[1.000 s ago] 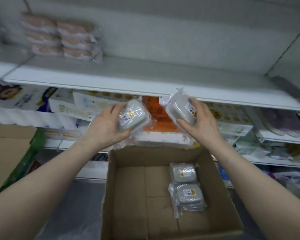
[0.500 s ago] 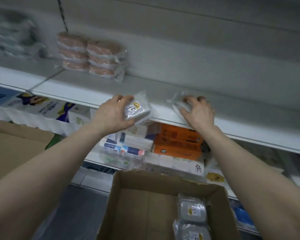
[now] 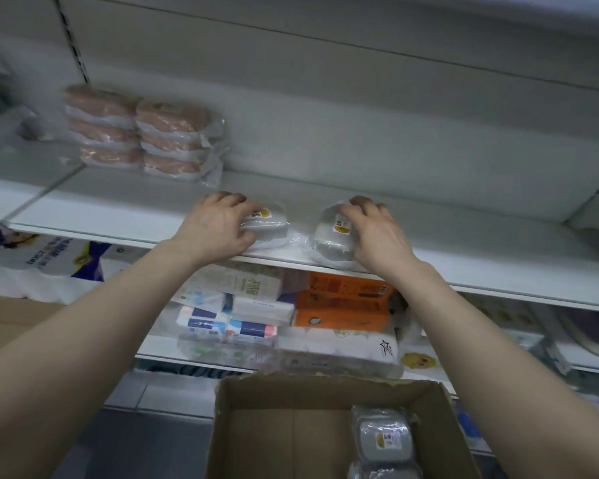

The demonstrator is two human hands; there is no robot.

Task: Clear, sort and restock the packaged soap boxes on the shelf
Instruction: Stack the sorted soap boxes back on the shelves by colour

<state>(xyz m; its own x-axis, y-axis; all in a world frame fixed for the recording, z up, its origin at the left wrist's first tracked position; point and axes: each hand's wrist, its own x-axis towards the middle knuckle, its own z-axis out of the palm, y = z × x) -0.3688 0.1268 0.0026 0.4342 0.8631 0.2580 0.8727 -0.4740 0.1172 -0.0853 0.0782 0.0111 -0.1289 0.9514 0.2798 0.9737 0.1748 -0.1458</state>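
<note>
Restocking in progress. The upper shelf point(image 3: 464, 257) carries, as far as seen, one stack of pink soap packs point(image 3: 142, 133) at the back left, two columns of three, plus two grey packs at the front edge. The cardboard box point(image 3: 256, 426) stands open below the shelves. Spare grey packs point(image 3: 382, 440) lie at its right side: one in plain view, and at least one more cut off by the frame edge.

The left grey pack point(image 3: 270, 228) and the right grey pack point(image 3: 327, 240) sit on the shelf board just beside each other, apart, with their labels up. The left hand point(image 3: 215, 226) grips the left grey pack with its fingers curled over the top. The right hand point(image 3: 377, 233) grips the right grey pack the same way. The hands are apart, neither released.

Judgement: the pink stack looks sorted, and the grey row is only begun — two packs are up and the box stock is still to come.

Change: a second ago both packs were held in the air in front of the lower shelf, above the box. Half a second ago they were at the shelf lip, the left one still lifted. Now both rest on the board, pushed slightly inward. The pink stack is unmoved.
</note>
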